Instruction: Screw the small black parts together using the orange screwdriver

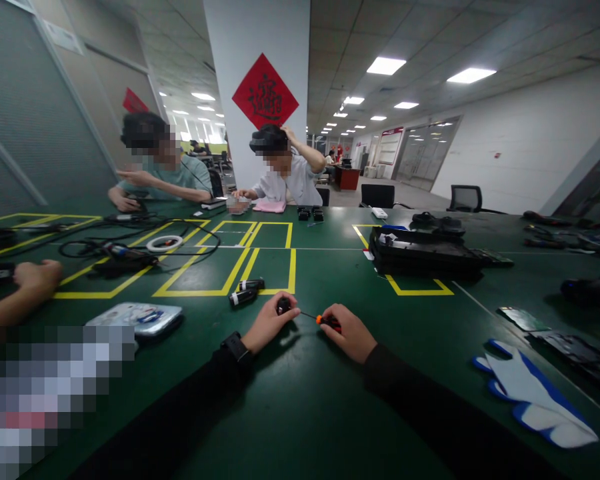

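In the middle of the green table, my left hand [271, 323] is closed around a small black cylindrical part [283, 306]. My right hand [349, 331] grips a screwdriver [330, 323] by its black, red and orange handle. The thin shaft points left toward the black part; whether its tip touches the part is too small to tell. Just beyond my left hand lie two black cylinders with white bands, one nearer [243, 297] and one farther [251, 285]. My left wrist wears a black watch [237, 347].
A phone [143, 320] lies left of my left arm. Cables [115, 253] and a white ring [165, 243] are farther left. Black trays [425, 252] stand back right. A blue-white glove [535, 393] lies at right. Two people sit opposite; another person's hand [37, 280] is at left.
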Demonstrator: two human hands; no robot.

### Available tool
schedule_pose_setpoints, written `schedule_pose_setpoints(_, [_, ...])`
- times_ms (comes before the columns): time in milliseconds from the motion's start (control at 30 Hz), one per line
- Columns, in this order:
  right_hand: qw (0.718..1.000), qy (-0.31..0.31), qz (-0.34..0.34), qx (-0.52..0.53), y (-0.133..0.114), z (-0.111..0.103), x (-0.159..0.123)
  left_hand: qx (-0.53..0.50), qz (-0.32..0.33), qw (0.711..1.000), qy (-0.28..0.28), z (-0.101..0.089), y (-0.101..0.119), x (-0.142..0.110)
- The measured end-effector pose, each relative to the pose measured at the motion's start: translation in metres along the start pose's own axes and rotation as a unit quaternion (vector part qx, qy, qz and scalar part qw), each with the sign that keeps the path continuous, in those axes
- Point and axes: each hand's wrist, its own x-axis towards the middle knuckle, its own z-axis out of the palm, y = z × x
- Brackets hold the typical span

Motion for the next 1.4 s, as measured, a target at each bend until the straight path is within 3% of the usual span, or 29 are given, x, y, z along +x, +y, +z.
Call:
schedule_pose_setpoints(367, [1.000,-0.012,0.026,0.009,-0.0026,-0.0006,-0.0032,0.008,0.003,1.000,-0.009,-0.0008,0.0003,0.0006])
schedule_pose_setpoints(600, [0.998,0.053,-0.011,0.026,-0.0019,-0.0036,-0.0012,0.006,-0.002,1.000,0.009,-0.0015,-0.0034,0.0022])
schedule_pose_setpoints(767, [0.995,0.067,-0.023,0.063,-0.0026,-0.0022,-0.0005,0.006,-0.003,1.000,0.015,-0.0020,-0.0021,0.0014])
schedule_pose_setpoints(1067, [0.998,0.000,0.057,0.015,-0.0024,-0.0032,-0.0021,0.013,0.008,1.000,0.002,-0.0015,-0.0025,0.0016])
schedule_pose_setpoints(1400, [0.997,0.066,0.013,0.046,0.0009,-0.0013,-0.0002,0.003,0.000,1.000,0.017,-0.0010,-0.0037,0.0017])
